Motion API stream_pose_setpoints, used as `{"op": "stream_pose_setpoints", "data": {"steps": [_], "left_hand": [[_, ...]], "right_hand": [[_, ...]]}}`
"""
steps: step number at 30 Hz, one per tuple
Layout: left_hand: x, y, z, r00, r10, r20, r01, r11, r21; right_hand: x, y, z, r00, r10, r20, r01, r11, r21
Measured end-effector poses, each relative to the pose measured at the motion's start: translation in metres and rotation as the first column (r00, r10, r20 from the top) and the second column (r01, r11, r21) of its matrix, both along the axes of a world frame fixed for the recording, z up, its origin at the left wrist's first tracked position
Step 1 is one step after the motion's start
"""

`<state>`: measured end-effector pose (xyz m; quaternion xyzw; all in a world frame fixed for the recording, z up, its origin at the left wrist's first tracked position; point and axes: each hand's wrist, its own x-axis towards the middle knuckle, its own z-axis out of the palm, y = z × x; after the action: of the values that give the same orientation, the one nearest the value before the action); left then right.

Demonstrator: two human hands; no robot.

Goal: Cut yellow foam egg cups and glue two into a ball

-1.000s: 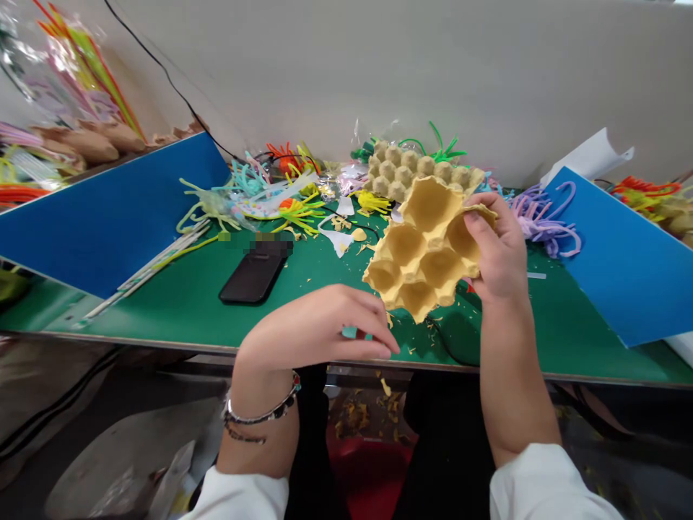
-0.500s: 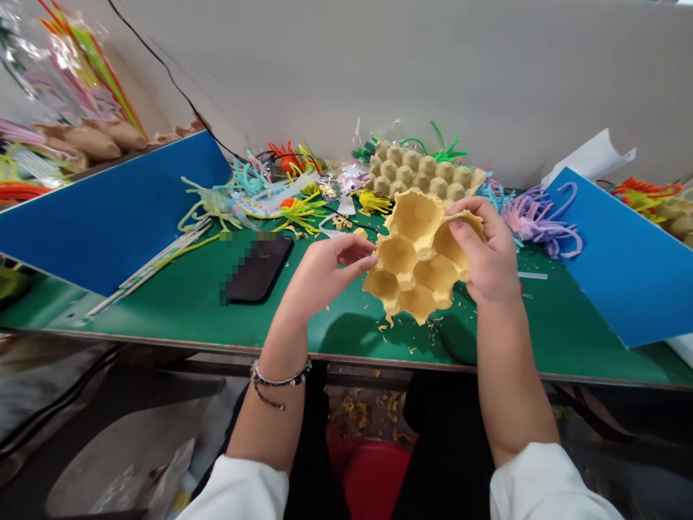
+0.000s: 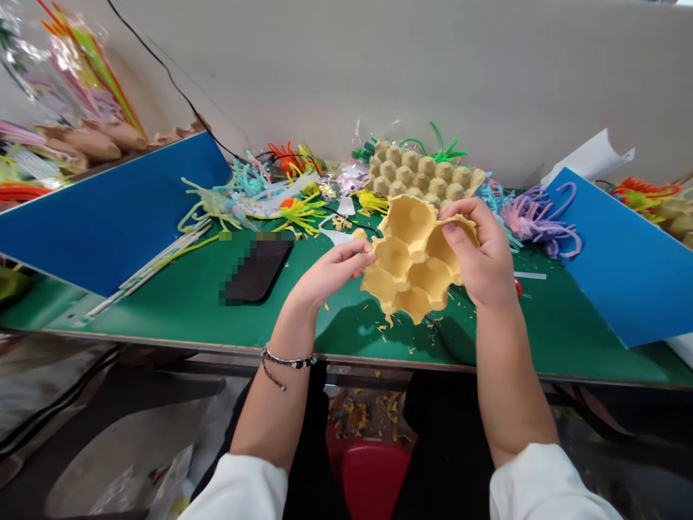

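A torn piece of yellow egg carton (image 3: 414,273), its cups facing me, is held above the green table. My right hand (image 3: 479,249) grips its upper right edge, thumb in front and fingers behind. On the opposite side, my left hand (image 3: 341,269) pinches the ragged left rim between thumb and fingers. Small yellow shreds (image 3: 385,326) lie on the table below the piece. Behind it rests a larger tan egg tray (image 3: 416,173) with its bumps upward.
A dark phone (image 3: 260,269) lies left of my hands. Blue boards (image 3: 108,224) stand at both sides. Pipe-cleaner bundles (image 3: 303,214) and plastic wrap line the wall. Thin sticks (image 3: 154,263) lie by the left board. A red stool (image 3: 375,477) shows below the table edge (image 3: 216,349).
My left fingers have closed on the carton's left rim, where they were looser before. The carton piece and my right hand have shifted slightly left.
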<state>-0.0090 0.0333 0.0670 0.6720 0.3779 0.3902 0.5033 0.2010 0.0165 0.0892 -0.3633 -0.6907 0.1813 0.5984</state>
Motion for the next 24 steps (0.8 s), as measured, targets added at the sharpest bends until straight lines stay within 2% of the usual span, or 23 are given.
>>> {"op": "stream_pose_setpoints", "data": {"steps": [4,8,14,16,18,22,23,24], "left_hand": [[0.000,0.001,-0.002,1.000,-0.020,-0.019,0.020,1.000,0.020],[0.001,0.000,-0.001,0.993,0.049,-0.110,-0.026,0.979,0.200],[0.005,-0.004,0.001,0.989,0.141,-0.045,-0.109,0.895,0.432],[0.008,-0.006,0.001,0.980,0.201,-0.015,-0.164,0.840,0.517],[0.010,-0.009,0.001,0.958,0.287,0.025,-0.243,0.759,0.604],[0.012,-0.014,0.000,0.873,0.469,0.134,-0.389,0.505,0.771],[0.011,-0.015,0.001,0.855,0.492,0.163,-0.420,0.473,0.774],[0.010,-0.016,0.003,0.849,0.497,0.179,-0.441,0.482,0.757]], "right_hand": [[0.001,0.000,0.000,1.000,0.005,0.019,-0.005,1.000,-0.016],[0.003,0.003,-0.002,1.000,-0.005,-0.002,0.005,1.000,-0.028],[0.003,0.007,-0.005,0.989,-0.072,-0.130,0.060,0.994,-0.096],[0.002,0.009,-0.007,0.982,-0.062,-0.177,0.044,0.994,-0.104],[0.004,0.013,-0.010,0.970,-0.042,-0.238,0.014,0.993,-0.120],[0.016,0.026,-0.018,0.944,-0.056,-0.325,0.016,0.992,-0.124],[0.021,0.029,-0.019,0.937,-0.060,-0.344,0.020,0.993,-0.120],[0.026,0.032,-0.020,0.931,-0.055,-0.360,0.012,0.993,-0.122]]}}
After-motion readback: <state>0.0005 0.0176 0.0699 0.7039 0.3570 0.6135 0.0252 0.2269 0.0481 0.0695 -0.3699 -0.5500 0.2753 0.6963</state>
